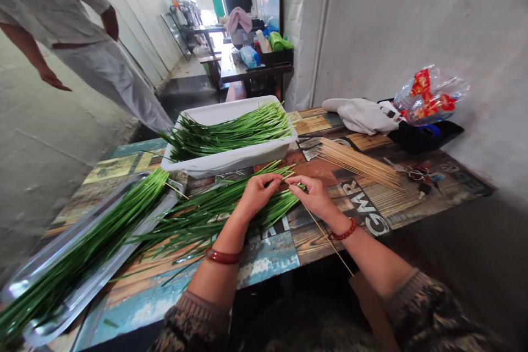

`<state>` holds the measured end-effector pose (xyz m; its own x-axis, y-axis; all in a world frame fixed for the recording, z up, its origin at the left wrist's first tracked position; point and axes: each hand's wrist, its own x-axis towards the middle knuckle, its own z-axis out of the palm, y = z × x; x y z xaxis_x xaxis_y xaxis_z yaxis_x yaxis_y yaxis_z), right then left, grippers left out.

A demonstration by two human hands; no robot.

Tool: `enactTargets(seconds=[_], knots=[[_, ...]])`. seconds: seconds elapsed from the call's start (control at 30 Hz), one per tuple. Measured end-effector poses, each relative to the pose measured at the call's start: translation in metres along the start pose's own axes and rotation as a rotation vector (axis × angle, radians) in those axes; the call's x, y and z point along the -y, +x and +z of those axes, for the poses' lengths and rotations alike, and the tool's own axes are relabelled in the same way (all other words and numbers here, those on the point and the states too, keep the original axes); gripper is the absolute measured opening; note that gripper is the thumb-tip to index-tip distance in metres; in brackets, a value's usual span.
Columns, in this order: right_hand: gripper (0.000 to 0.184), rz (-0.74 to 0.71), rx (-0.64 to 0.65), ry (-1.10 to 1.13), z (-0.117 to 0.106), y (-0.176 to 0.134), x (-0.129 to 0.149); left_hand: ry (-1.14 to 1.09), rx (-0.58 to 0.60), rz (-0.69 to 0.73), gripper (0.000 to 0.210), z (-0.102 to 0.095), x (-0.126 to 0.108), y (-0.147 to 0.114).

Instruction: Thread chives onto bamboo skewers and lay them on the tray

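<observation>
Garlic chives (198,214) lie loose on the table under my hands, pale stem ends to the right. My left hand (260,191) is closed in a pinch at the stem ends of some chives. My right hand (314,198) grips a thin bamboo skewer (319,226) near its upper end; the skewer slants down towards me past the table edge. The fingertips of both hands nearly meet, so the exact point of contact is partly hidden. Right of my hands lies a fanned pile of bamboo skewers (358,164).
A white plastic tub (231,164) of chives stands behind my hands. On the left, a metal tray (97,280) holds more chives, with a skewer through their stem ends. Scissors and keys (417,175), a cap (358,114) and plastic packaging (431,96) lie right. A person (82,27) stands beyond, left.
</observation>
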<state>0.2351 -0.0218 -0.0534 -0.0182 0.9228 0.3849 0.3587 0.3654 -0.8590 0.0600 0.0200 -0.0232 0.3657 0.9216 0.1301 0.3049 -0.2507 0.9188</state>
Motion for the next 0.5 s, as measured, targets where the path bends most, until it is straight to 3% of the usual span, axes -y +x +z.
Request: enactTargets(seconds=[0.5], knots=[[0.019,-0.01,-0.008,0.005,0.0004,0.0001,0.0003,0.012,0.034,-0.008,0.026,-0.0019,-0.0015,-0.0005]])
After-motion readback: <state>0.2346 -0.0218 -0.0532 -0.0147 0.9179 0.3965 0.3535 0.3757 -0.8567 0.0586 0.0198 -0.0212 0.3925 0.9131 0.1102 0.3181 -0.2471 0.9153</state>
